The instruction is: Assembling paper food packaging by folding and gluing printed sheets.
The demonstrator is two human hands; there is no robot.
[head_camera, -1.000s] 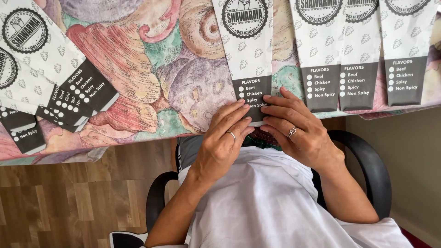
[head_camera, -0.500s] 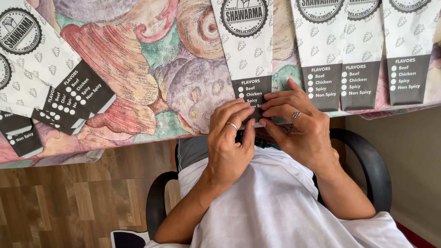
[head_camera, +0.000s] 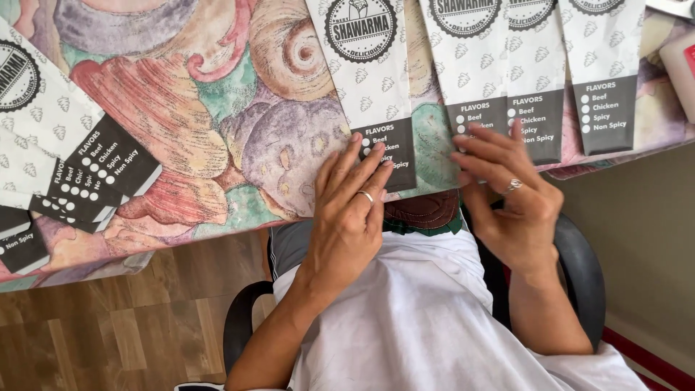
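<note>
Several white paper sleeves with a round black emblem and a dark printed end lie on a colourful patterned tablecloth (head_camera: pixel 181 108). My left hand (head_camera: pixel 347 217), wearing a ring, rests flat with its fingertips on the dark end of the middle sleeve (head_camera: pixel 365 80). My right hand (head_camera: pixel 510 199), also ringed, is off to the right with fingers spread. Its fingertips touch the dark end of the neighbouring sleeve (head_camera: pixel 463 65). Neither hand grips anything.
Two more sleeves (head_camera: pixel 604 65) lie side by side further right, and a fanned pile of sleeves (head_camera: pixel 72 145) sits at the left. A pale box corner (head_camera: pixel 684 72) shows at the right edge. I sit in a black chair (head_camera: pixel 242 318) over a wooden floor (head_camera: pixel 108 326).
Both hands were together at the middle sleeve's dark end. My right hand has moved right onto the neighbouring sleeve, and my left hand has flattened on the middle one.
</note>
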